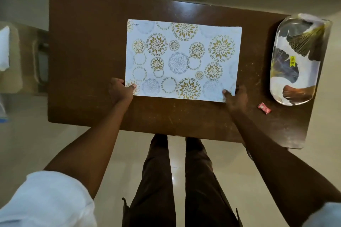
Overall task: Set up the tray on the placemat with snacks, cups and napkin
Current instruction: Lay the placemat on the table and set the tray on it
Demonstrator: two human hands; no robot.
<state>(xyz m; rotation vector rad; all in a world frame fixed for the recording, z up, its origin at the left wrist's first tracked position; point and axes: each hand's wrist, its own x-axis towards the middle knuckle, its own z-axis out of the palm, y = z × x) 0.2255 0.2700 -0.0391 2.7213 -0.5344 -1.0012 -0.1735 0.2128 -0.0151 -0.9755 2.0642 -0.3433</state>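
1. The placemat (182, 57), white with gold and grey round flower prints, lies across the middle of the dark wooden table (88, 42), its long side facing the person standing at the near edge.
2. The left hand (120, 89) has the mat's near-left corner, thumb laid on top and the fingers curled at the edge: a pinch on the corner.
3. The right hand (235, 97) has the near-right corner, thumb pressed on the printed face. Its other fingers sit in shadow, so it looks like the same pinch, though I can't see them clearly.
4. The tray (306, 79), an oblong with rounded ends and a fan-leaf pattern, sits at the right end of the table, well apart from the mat, with a yellow sticker (292, 61) on it.
5. A small red wrapped sweet (264, 108) lies on the wood just near the tray's closest end, between it and the right hand.
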